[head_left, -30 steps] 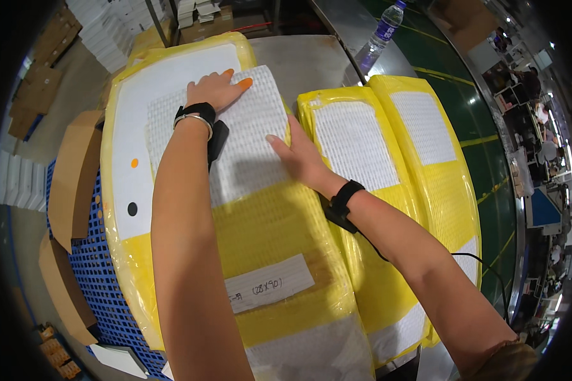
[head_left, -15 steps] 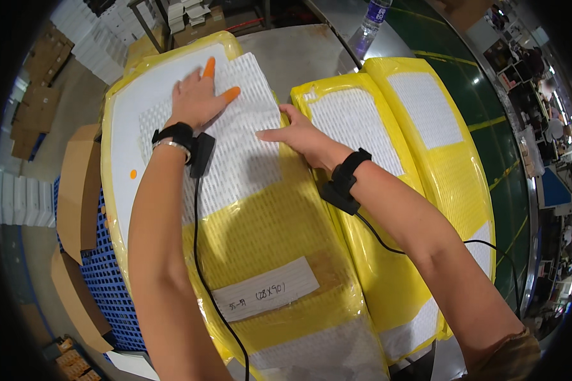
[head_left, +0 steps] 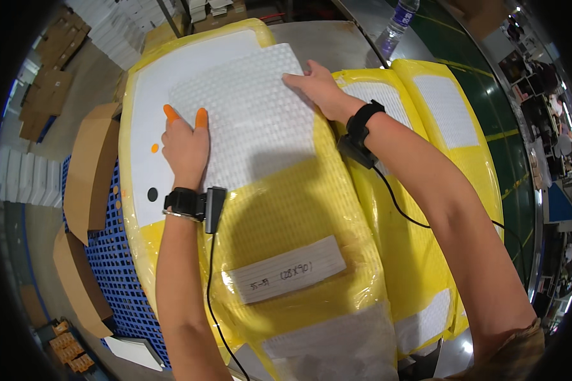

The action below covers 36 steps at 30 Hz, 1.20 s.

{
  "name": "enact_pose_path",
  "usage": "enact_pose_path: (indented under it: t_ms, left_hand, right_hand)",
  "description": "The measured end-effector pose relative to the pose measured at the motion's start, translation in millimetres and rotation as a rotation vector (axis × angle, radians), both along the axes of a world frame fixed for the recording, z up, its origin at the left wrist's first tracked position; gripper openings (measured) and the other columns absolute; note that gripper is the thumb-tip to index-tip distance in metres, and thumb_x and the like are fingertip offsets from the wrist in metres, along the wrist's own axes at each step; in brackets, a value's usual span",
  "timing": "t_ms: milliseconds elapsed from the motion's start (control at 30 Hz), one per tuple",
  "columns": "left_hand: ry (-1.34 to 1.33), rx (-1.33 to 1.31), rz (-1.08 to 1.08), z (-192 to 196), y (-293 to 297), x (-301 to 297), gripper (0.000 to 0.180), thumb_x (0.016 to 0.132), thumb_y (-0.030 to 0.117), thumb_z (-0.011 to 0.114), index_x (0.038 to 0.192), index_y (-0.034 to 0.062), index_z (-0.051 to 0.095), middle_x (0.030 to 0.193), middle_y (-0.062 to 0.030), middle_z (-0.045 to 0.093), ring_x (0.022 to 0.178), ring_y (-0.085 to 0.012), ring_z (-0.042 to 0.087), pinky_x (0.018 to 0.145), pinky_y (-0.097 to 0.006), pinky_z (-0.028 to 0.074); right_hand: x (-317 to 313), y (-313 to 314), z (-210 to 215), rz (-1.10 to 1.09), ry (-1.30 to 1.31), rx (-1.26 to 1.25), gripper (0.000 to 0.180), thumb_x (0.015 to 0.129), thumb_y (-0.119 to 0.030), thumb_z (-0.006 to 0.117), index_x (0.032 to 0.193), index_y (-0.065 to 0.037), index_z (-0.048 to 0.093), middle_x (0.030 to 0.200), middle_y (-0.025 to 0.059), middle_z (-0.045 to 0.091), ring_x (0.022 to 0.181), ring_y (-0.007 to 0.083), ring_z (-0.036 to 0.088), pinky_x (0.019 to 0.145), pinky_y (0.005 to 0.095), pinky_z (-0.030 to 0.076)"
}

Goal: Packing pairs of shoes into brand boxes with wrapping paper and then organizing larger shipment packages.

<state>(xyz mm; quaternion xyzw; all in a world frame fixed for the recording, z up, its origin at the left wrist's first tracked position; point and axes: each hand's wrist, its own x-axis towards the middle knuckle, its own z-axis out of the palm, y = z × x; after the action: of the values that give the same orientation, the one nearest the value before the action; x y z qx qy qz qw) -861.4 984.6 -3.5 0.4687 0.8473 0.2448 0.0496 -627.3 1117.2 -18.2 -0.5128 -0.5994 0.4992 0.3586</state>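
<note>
Bubble wrap sheet [head_left: 248, 117] is lying flat on top of the big yellow-wrapped bundle [head_left: 286, 216], up at its far end. My left hand [head_left: 185, 147] rests on the sheet's left edge, fingers [head_left: 201, 118] stretched out flat with orange tips, not gripping anything. Right hand [head_left: 318, 90] is pressed on the sheet's right edge, fingers also spread. A second yellow bundle [head_left: 451, 146] sits touching on the right. Blue plastic pallet [head_left: 117, 273] underneath, clear bottle [head_left: 397, 22] beyond.
</note>
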Motion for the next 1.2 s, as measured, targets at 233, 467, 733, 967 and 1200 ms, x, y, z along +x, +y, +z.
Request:
enact_pose_path:
  t_ms: [233, 467, 733, 967, 1200]
  left_hand:
    - [-0.104, -0.007, 0.088, 5.1, -6.6, -1.3, 0.067, 0.091, 0.038, 0.062, 0.128, -0.0149, 0.047, 0.106, -0.0292, 0.065, 0.104, -0.0453, 0.059, 0.089, -0.052, 0.047]
    - [-0.149, 0.031, 0.097, 6.8, -6.4, -7.4, 0.073, 0.090, 0.036, 0.063, 0.136, -0.0154, 0.040, 0.103, -0.0309, 0.066, 0.100, -0.0467, 0.061, 0.088, -0.051, 0.048]
    - [0.176, 0.151, 0.061, -7.9, -0.1, -1.0, 0.080, 0.089, 0.031, 0.063, 0.148, -0.0088, 0.027, 0.144, -0.0363, 0.039, 0.128, -0.0464, 0.045, 0.106, -0.051, 0.036]
    - [0.167, 0.359, -0.638, 29.0, 47.7, 3.1, 0.078, 0.074, 0.009, 0.074, 0.145, 0.0127, 0.043, 0.153, -0.0178, 0.038, 0.139, -0.0427, 0.033, 0.114, -0.055, 0.023]
    - [0.038, 0.049, -0.804, 20.3, 58.0, -17.7, 0.045, 0.073, 0.012, 0.078, 0.117, 0.0145, 0.066, 0.116, -0.0069, 0.069, 0.119, -0.0323, 0.058, 0.108, -0.047, 0.036]
  right_hand:
    - [-20.9, 13.9, 26.5, 0.205, 0.152, -0.506, 0.048, 0.083, -0.025, 0.077, 0.120, 0.003, 0.060, 0.113, 0.0133, 0.065, 0.100, 0.0231, 0.063, 0.084, 0.0364, 0.054]
    - [-36.7, -21.2, 45.0, 0.122, -0.144, 0.005, 0.042, 0.080, -0.015, 0.073, 0.117, 0.000, 0.062, 0.113, 0.0163, 0.066, 0.103, 0.0325, 0.064, 0.088, 0.0440, 0.051]
    - [-37.8, -51.8, 31.0, 0.103, -0.489, 0.665, 0.037, 0.077, -0.009, 0.068, 0.114, -0.008, 0.062, 0.108, 0.0163, 0.063, 0.099, 0.0394, 0.059, 0.085, 0.0485, 0.046]
    - [-23.7, -52.1, 23.5, 0.218, -0.150, 0.631, 0.033, 0.079, -0.005, 0.066, 0.111, -0.004, 0.060, 0.110, 0.0189, 0.062, 0.102, 0.0399, 0.058, 0.085, 0.0444, 0.048]
    - [7.0, -13.4, 51.5, 0.515, 0.225, -0.256, 0.048, 0.074, -0.015, 0.061, 0.121, -0.005, 0.062, 0.110, 0.0077, 0.063, 0.097, 0.0195, 0.061, 0.090, 0.0295, 0.046]
